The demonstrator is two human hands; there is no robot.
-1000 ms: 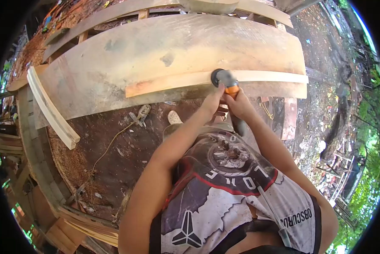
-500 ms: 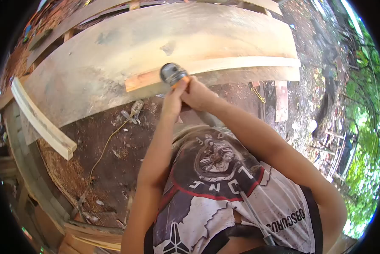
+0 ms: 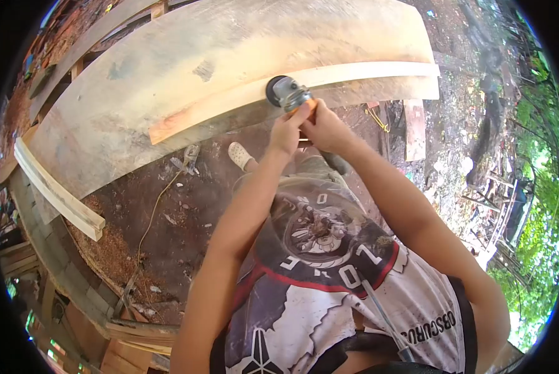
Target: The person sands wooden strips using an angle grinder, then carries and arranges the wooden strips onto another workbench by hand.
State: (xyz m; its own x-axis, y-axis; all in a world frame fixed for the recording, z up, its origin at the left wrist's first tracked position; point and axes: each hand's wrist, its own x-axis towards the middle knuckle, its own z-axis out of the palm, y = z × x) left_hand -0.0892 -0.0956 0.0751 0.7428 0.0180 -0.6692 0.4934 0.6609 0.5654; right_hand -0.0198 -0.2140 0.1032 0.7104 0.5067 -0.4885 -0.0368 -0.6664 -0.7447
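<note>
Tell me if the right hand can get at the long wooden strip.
Not freely, it seems: the right hand is on the angle grinder, though the long wooden strip lies close, mostly bare.

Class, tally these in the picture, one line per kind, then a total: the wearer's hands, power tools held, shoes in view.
Hands: 2 (left hand, right hand)
Held power tool: 1
Pale shoe: 1
Total: 4

The left hand [image 3: 284,133] and right hand [image 3: 330,129] grip the power tool [image 3: 295,95], its disc [image 3: 273,91] at the wooden strip [image 3: 367,73] near the panel's [image 3: 167,62] near edge. Further lumber [image 3: 58,190] lies at left.
</note>
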